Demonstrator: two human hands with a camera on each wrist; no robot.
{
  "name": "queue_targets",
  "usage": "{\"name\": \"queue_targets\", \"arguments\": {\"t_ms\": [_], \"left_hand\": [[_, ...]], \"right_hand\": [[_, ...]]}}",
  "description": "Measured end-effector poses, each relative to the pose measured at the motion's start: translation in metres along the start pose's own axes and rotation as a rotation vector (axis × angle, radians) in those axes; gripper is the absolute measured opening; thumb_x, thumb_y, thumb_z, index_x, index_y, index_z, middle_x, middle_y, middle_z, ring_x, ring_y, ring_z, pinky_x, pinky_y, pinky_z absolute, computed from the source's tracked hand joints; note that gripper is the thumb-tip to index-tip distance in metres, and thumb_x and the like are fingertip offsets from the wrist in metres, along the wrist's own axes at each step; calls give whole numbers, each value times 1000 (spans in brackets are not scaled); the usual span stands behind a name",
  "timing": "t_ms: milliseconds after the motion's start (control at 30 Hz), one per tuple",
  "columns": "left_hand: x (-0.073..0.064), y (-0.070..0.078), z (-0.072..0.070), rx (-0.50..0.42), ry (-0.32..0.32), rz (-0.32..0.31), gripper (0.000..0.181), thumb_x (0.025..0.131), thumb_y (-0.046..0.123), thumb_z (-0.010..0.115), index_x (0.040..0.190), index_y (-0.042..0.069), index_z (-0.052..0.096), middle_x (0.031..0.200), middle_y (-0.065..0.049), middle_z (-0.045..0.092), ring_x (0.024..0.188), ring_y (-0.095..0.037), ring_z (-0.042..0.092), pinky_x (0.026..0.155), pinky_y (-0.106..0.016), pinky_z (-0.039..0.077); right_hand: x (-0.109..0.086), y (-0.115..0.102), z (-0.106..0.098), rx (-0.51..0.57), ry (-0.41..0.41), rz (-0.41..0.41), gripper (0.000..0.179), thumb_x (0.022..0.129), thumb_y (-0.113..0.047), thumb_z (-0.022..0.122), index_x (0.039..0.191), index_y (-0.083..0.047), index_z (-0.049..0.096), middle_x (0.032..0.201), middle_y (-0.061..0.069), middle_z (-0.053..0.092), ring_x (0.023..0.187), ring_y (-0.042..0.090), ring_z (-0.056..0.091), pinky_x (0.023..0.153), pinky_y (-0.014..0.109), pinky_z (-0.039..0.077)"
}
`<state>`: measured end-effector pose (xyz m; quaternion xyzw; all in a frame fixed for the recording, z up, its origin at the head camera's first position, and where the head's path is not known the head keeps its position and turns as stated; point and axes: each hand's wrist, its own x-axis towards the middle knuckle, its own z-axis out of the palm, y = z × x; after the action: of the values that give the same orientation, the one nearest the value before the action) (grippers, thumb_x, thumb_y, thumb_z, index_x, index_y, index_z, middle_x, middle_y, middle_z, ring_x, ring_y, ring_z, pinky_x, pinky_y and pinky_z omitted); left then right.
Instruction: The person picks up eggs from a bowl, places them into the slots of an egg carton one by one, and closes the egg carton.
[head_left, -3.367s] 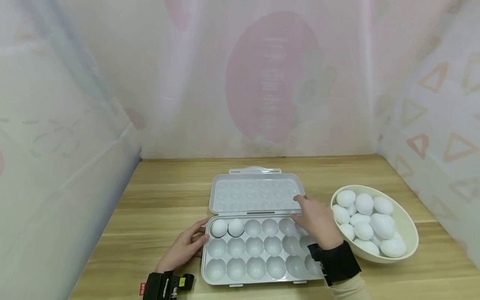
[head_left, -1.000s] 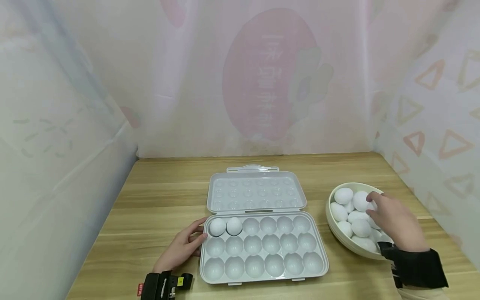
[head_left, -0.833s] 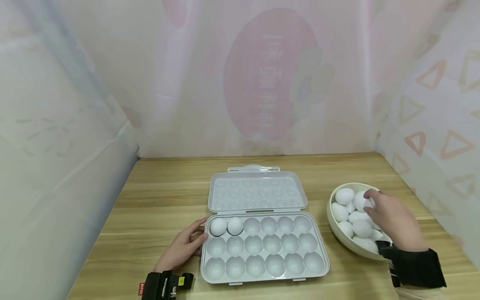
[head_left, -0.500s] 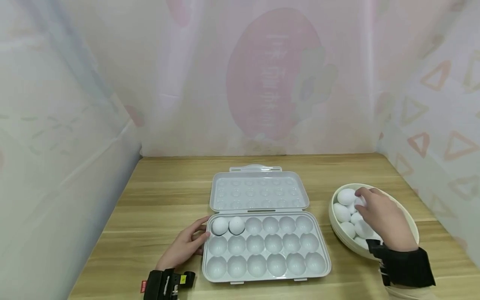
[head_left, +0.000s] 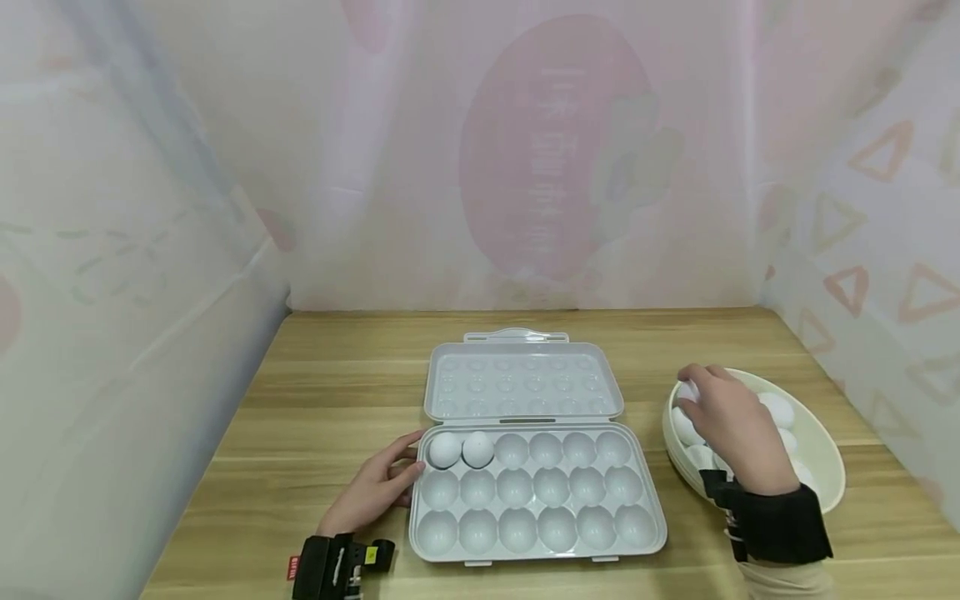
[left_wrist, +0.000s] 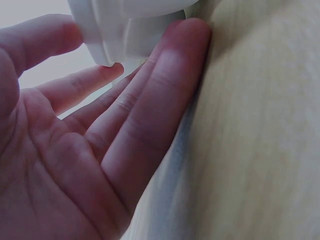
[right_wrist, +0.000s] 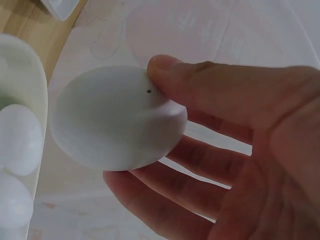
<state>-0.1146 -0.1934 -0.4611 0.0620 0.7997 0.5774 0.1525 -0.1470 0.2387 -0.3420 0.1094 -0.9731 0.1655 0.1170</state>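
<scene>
A white egg (right_wrist: 115, 120) with a small dark speck is pinched between thumb and fingers of my right hand (head_left: 738, 429), which is above the left part of the bowl (head_left: 825, 467). In the right wrist view the egg appears apart from the bowl's rim. An egg box (head_left: 536, 529) lies unfolded on the table, lid (head_left: 525, 379) laid back behind the base. Two eggs (head_left: 478, 450) sit in its far left hollows. My left hand (head_left: 378, 483) grips the base's left edge, thumb at the rim and fingers (left_wrist: 165, 90) under and beside it.
Several more white eggs (head_left: 777, 410) fill the bowl, partly hidden by my right hand. The wooden table (head_left: 300, 400) ends at a pale printed curtain (head_left: 390, 250) behind and at both sides.
My right hand went from over the egg box to the eggs in the bowl, then shifted left and now holds an egg near the bowl's left rim. My left hand stays on the box.
</scene>
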Motion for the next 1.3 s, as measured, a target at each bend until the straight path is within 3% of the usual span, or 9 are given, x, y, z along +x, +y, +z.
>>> {"name": "queue_targets", "arguments": {"t_ms": [433, 733, 1067, 1300], "left_hand": [[-1, 3, 3, 19, 19, -26, 51, 93, 22, 54, 140, 16, 35, 126, -25, 50, 95, -27, 62, 63, -37, 57], [-1, 5, 5, 34, 24, -16, 51, 92, 23, 55, 139, 16, 37, 125, -26, 51, 95, -27, 62, 63, -36, 57], [1, 3, 7, 30, 3, 27, 50, 93, 23, 54, 139, 15, 37, 124, -26, 51, 95, -28, 62, 62, -33, 57], [0, 2, 6, 31, 1, 27, 50, 93, 23, 54, 139, 16, 37, 123, -26, 52, 96, -28, 61, 62, -32, 57]], "right_hand": [[6, -28, 7, 44, 10, -23, 26, 82, -9, 63, 105, -1, 57, 101, 25, 60, 78, 41, 59, 60, 54, 48], [10, -42, 22, 80, -26, -94, 27, 79, -7, 67, 103, 0, 57, 97, 23, 61, 77, 35, 59, 63, 50, 50], [11, -56, 48, 95, -49, -244, 30, 71, -4, 73, 96, -3, 56, 89, 15, 61, 63, 24, 55, 58, 39, 49], [10, -68, 64, 162, -113, -349, 30, 72, -4, 73, 96, -4, 54, 90, 9, 56, 70, 19, 52, 63, 35, 51]]}}
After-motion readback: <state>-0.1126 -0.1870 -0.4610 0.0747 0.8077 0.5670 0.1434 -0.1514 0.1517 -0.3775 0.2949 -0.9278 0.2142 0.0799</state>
